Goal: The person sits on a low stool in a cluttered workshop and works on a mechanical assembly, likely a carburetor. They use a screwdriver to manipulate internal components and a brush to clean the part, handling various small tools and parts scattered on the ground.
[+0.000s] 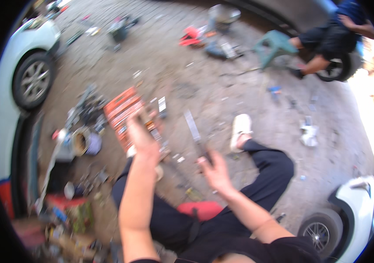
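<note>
In my right hand (216,173) is a long flat metal tool (191,125) with a dark handle. Its bright blade points away from me, over the ground between my legs; blur hides whether it is a file or a scraper. My left hand (141,131) reaches down over an orange tool case (118,115) with rows of small pieces in it. The fingers there are smeared by motion, so I cannot make out whether they hold anything. A small dark and white object (162,105) lies just right of the case.
Left of the case are a heap of metal parts (86,107) and an open tin (86,142). White vehicles with wheels (33,81) stand at left and lower right (322,232). Far right, a person (333,37) sits by a green stool (274,46). A red seat (202,210) is beneath me.
</note>
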A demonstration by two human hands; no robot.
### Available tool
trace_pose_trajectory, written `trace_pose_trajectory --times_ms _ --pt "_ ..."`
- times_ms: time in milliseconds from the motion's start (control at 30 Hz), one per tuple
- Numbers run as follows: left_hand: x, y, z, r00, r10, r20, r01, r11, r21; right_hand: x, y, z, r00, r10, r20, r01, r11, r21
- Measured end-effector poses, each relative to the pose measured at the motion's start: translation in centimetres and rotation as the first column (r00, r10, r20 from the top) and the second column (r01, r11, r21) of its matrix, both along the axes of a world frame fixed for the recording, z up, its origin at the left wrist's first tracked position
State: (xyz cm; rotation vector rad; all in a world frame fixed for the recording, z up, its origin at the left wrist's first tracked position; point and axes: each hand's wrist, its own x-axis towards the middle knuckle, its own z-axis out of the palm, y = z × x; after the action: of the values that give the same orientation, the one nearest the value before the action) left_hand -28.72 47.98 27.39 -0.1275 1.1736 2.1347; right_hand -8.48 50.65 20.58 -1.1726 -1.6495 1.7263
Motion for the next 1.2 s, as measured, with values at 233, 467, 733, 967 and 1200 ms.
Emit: trace_pose_trajectory --times_ms 233,467,733,967,1200 --pt "-0.4 1.0 -3.7 0.98 -0.028 0.199 0.034 0.999 -0.031 1.5 1.4 -19.8 0.947 0.24 0.212 -0.139 0.905 -0.403" --pt "1.1 2.0 -3.7 0.985 -0.033 0.172 0.043 0.998 -0.052 2.6 1.3 -23.8 0.922 0.01 0.386 0.081 0.972 -0.219" --pt "1.1 1.4 -4.7 0.99 -0.121 0.074 0.127 0.988 -0.083 1.4 2.1 -16.2 0.993 0.117 0.02 -0.097 0.9 -0.425" --pt "5.1 1.9 -4.0 0.906 -0.418 -0.068 0.396 0.893 -0.214 -0.1 2.8 -1.0 0.903 -0.068 -0.424 -0.2 0.807 -0.556" --pt "4.4 1.0 -2.3 0.788 -0.596 -0.156 0.569 0.801 -0.186 -1.2 1.6 2.3 0.9 -0.138 -0.413 -0.176 0.753 -0.634"
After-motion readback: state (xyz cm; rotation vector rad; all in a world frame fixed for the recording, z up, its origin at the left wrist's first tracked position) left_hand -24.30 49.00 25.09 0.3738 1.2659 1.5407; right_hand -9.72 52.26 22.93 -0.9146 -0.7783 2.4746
